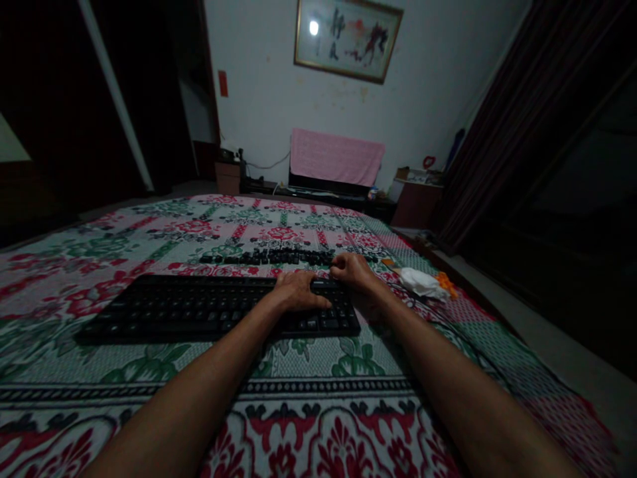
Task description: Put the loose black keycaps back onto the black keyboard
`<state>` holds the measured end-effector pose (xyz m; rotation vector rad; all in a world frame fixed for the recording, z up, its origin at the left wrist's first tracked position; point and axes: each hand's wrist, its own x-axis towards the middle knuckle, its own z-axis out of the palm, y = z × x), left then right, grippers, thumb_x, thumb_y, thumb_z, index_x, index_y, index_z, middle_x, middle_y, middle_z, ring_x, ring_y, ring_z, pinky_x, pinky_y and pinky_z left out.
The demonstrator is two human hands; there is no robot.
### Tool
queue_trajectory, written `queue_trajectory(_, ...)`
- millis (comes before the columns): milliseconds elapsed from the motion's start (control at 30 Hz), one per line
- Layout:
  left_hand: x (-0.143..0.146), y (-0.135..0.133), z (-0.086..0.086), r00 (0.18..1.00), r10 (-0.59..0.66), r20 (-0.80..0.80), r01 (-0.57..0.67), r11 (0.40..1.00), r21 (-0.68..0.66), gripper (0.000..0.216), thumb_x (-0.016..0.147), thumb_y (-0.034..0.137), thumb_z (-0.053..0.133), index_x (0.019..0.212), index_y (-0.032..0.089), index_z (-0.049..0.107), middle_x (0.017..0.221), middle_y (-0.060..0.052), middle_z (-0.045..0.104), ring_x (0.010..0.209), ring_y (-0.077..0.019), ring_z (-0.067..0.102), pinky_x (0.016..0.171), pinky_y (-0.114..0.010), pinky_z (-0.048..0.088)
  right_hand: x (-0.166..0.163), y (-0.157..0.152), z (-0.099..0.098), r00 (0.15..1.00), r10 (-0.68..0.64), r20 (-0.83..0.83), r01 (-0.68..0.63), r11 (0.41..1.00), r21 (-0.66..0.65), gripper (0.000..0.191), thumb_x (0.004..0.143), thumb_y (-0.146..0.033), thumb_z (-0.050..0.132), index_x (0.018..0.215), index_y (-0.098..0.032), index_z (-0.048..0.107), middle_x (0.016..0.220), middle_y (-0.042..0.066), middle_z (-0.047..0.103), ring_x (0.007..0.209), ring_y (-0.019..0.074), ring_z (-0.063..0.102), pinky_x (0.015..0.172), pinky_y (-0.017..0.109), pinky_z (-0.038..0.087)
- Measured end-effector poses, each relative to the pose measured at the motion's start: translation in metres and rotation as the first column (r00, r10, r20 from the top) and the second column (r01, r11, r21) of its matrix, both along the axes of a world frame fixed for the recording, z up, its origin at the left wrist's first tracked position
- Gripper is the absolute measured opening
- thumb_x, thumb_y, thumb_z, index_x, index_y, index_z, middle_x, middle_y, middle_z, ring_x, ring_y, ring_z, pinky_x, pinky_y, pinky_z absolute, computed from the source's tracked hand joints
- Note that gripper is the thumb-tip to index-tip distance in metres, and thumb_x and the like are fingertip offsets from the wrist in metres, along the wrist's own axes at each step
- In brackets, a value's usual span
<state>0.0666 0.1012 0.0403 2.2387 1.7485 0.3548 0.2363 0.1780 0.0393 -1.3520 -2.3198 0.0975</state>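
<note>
A black keyboard (189, 307) lies on a patterned bedspread (318, 398). My left hand (298, 292) rests palm down on the keyboard's right part, fingers lying flat over the keys. My right hand (351, 269) is at the keyboard's far right corner, fingers curled closed; what they pinch is hidden. Behind the keyboard lie rows of loose black keycaps (271, 256).
A crumpled white cloth (423, 282) with an orange item (446, 283) lies to the right near the bed's edge. A thin cable runs along the right side. Beyond the bed stands a screen under a pink cloth (336, 157). Dark curtains hang on the right.
</note>
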Motion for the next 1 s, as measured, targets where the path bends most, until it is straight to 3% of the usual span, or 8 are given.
queue_trajectory(100, 0.000, 0.001, -0.001, 1.000, -0.010, -0.011, 0.010, 1.000, -0.004, 0.069, 0.053, 0.069, 0.048, 0.109, 0.030, 0.048, 0.114, -0.002, 0.054, 0.106, -0.0233, 0.047, 0.091, -0.036, 0.033, 0.008, -0.012, 0.005, 0.994, 0.036, -0.099, -0.040, 0.999, -0.035, 0.020, 0.065, -0.025, 0.049, 0.075, -0.015, 0.062, 0.064, 0.001, 0.061, 0.057, 0.0095, 0.052, 0.052, 0.018, 0.034)
queue_trajectory(233, -0.001, 0.002, -0.002, 1.000, -0.005, -0.021, 0.004, 1.000, -0.007, 0.072, 0.053, 0.070, 0.048, 0.112, 0.030, 0.046, 0.116, -0.002, 0.052, 0.106, -0.0235, 0.047, 0.090, -0.036, 0.033, 0.018, -0.032, 0.014, 0.965, 0.097, -0.243, -0.152, 0.964, -0.216, 0.018, 0.063, -0.024, 0.049, 0.073, -0.013, 0.059, 0.060, -0.001, 0.057, 0.054, 0.0085, 0.049, 0.048, 0.016, 0.034)
queue_trajectory(433, -0.001, 0.003, -0.003, 1.000, -0.002, -0.016, 0.002, 1.000, -0.007, 0.077, 0.051, 0.070, 0.048, 0.115, 0.028, 0.045, 0.117, -0.004, 0.052, 0.107, -0.0251, 0.046, 0.092, -0.037, 0.032, 0.025, -0.057, 0.025, 0.935, 0.260, -0.241, -0.349, 0.794, -0.497, 0.015, 0.063, -0.022, 0.049, 0.071, -0.012, 0.057, 0.059, -0.003, 0.053, 0.052, 0.0061, 0.045, 0.047, 0.015, 0.033)
queue_trajectory(733, -0.001, 0.001, -0.001, 1.000, -0.008, -0.022, 0.008, 1.000, -0.010, 0.081, 0.052, 0.072, 0.046, 0.120, 0.027, 0.041, 0.121, -0.004, 0.049, 0.110, -0.0238, 0.044, 0.093, -0.034, 0.031, 0.029, -0.068, 0.031, 0.927, 0.354, -0.121, -0.359, 0.750, -0.556, 0.023, 0.067, -0.021, 0.049, 0.082, -0.012, 0.064, 0.062, -0.001, 0.057, 0.052, 0.0065, 0.046, 0.047, 0.015, 0.034)
queue_trajectory(1000, -0.001, 0.003, -0.005, 1.000, 0.007, -0.029, -0.007, 1.000, 0.002, 0.084, 0.051, 0.073, 0.046, 0.120, 0.026, 0.041, 0.120, -0.005, 0.049, 0.109, -0.0257, 0.044, 0.093, -0.036, 0.031, 0.035, -0.057, 0.022, 0.910, 0.314, -0.271, -0.415, 0.699, -0.582, 0.026, 0.068, -0.029, 0.053, 0.084, -0.011, 0.064, 0.070, 0.001, 0.060, 0.057, 0.0076, 0.049, 0.053, 0.017, 0.037)
